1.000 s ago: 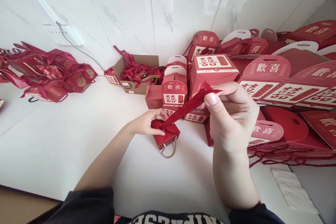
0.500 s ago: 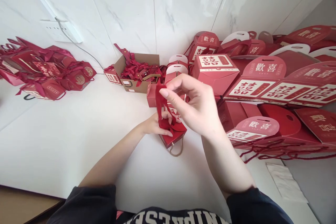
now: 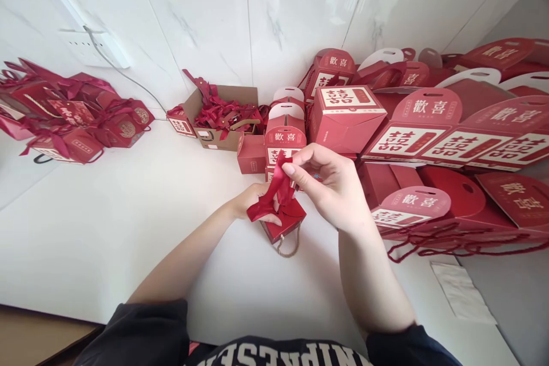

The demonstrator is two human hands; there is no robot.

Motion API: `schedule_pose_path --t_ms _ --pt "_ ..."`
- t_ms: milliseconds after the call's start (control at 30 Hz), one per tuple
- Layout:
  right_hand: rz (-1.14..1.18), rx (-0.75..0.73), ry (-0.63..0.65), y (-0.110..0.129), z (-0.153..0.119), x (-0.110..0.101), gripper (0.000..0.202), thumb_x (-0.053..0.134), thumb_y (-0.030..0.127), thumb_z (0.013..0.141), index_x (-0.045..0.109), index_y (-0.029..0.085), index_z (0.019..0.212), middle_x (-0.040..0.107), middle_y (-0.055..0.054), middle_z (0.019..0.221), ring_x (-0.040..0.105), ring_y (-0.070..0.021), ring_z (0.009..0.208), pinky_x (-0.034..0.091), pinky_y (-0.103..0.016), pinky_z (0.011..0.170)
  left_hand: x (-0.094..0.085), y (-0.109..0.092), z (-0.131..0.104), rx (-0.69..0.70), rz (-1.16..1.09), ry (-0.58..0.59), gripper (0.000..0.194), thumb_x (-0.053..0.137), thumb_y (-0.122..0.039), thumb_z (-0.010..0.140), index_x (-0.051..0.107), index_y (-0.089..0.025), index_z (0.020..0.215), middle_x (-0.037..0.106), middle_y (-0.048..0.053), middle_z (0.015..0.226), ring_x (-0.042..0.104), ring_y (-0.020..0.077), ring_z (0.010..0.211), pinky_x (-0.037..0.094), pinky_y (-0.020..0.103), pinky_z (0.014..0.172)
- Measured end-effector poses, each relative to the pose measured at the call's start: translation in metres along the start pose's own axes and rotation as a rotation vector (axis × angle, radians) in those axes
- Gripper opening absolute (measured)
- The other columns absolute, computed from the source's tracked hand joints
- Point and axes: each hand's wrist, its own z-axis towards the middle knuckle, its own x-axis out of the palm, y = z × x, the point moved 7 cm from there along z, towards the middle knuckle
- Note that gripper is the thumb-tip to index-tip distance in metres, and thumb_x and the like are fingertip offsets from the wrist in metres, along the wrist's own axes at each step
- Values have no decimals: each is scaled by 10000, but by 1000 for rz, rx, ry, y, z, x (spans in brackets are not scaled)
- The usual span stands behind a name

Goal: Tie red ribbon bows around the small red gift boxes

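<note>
A small red gift box (image 3: 285, 223) with a twine handle (image 3: 291, 249) sits on the white tabletop in front of me. Glossy red ribbon (image 3: 274, 186) rises from its top. With thumb and fingertips, my right hand (image 3: 332, 183) pinches the upper part of the ribbon above the box. My left hand (image 3: 249, 201) is closed at the ribbon's base, its thumb along the box top. Ribbon hides most of the left fingers. One loop of ribbon droops over the left hand.
Behind my hands stands a brown carton (image 3: 225, 138) heaped with red ribbons. Larger red gift boxes (image 3: 412, 140) are stacked along the right. Ribboned boxes (image 3: 81, 120) cluster at the far left by a wall socket (image 3: 94, 48). White tissue (image 3: 463, 291) lies at the right edge.
My right hand has come down and slightly right with the ribbon. The ribbon, stretched upright before, now bends, and a loop falls to the left over my left hand.
</note>
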Motion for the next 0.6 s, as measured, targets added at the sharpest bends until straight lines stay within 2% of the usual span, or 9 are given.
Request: schedule_pose_path --t_ms 67,167,300,400,500,600 --pt "-3 -18 -1 4 -1 -5 185 672 353 878 611 187 821 663 -19 783 605 -137 687 485 -256 604 -3 -3 1 20 64 2 325 864 -320 607 613 -162 739 697 56 1032 655 245 1004 529 349 900" --pt "22 -120 -92 20 -3 -18 167 690 321 868 607 193 801 636 4 730 584 -122 632 486 -258 584 -6 -14 2 111 73 -10 342 889 -315 576 615 -164 715 703 92 1096 644 281 1075 509 380 940" --pt "10 -205 -225 36 -7 -30 153 686 304 874 598 219 782 601 14 668 553 -126 566 472 -278 520 -3 -21 2 95 9 -7 335 870 -282 620 677 -162 867 698 133 1163 639 295 1109 489 423 975" --pt "-16 -220 -246 42 -6 -32 152 678 317 882 596 234 784 600 6 664 563 -144 570 484 -305 523 0 -18 2 66 -25 -11 320 861 -261 635 709 -154 895 682 155 1208 588 315 1201 436 461 1046" --pt "-37 -244 -224 49 -2 -29 143 674 316 887 601 242 789 614 1 684 581 -152 588 500 -319 550 1 -7 3 69 -124 -5 234 855 -257 648 728 -150 813 718 156 1128 565 321 1237 425 467 1065" --pt "-56 -268 -189 56 2 -24 138 676 310 888 607 249 785 629 2 707 610 -152 621 507 -315 567 1 4 3 75 -206 -8 238 851 -252 660 757 -162 859 739 147 1069 567 313 1239 432 457 1068"
